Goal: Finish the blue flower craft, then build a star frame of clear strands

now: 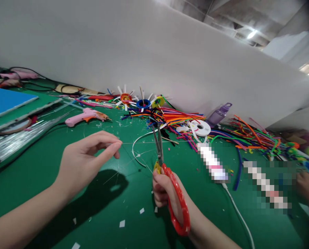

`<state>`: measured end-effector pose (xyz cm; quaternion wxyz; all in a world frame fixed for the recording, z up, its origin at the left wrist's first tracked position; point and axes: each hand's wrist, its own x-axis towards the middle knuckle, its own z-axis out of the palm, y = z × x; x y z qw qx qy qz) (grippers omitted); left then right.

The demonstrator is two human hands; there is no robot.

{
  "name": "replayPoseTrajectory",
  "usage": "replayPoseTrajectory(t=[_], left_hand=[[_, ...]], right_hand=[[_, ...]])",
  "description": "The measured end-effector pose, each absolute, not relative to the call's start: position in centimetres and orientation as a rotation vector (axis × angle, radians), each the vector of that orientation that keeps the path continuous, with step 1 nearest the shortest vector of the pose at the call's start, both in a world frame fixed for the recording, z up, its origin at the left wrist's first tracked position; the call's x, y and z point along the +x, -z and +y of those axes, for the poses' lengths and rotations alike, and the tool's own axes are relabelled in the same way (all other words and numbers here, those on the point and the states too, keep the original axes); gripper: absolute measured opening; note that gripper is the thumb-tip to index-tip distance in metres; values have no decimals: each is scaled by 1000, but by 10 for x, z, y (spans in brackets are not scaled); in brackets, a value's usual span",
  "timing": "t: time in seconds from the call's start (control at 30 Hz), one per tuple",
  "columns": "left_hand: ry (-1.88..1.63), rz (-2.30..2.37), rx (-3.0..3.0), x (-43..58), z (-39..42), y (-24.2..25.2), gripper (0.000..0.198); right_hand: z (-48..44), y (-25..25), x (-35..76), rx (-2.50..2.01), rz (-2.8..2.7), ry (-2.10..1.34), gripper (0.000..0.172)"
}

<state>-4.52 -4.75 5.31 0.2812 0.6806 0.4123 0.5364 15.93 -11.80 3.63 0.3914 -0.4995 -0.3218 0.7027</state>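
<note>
My left hand (88,159) is closed, thumb and forefinger pinching a thin clear thread (138,142). The thread stretches to the right, past the scissors, toward a white spool (201,128). In my right hand (164,188) is a pair of scissors (179,207) with red handles. Their blades point up and away, slightly apart, and cross the line of the thread; whether it lies between them I cannot tell. Below the thread, a small clear piece with thin strands (138,155) sits by a curved white strip (134,152).
A pink glue gun (83,117) lies on the green table (105,214). Colourful pipe cleaners (180,117), wheel-like crafts (143,103) and a purple bottle (219,114) stand along the grey wall. Two blurred-out objects lie at right, near another person's hand (307,186). Paper scraps lie in front.
</note>
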Motion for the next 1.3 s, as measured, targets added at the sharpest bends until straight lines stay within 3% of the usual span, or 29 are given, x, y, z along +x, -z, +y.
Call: replayPoseTrajectory(t=[0.17,0.43,1.3], left_hand=[[-1183,1139,2020,-34,-29,-69,15],[-1100,1055,2182,-19,0,-64,20],[-1026,895,2181,-31,11,-32,24]], right_hand=[[-104,-56,181,-1285,-627,-1974,31],[-87,-61,212,-1567,-557,-2015,15],[-81,-44,205,-1688,-702,-1942,20]])
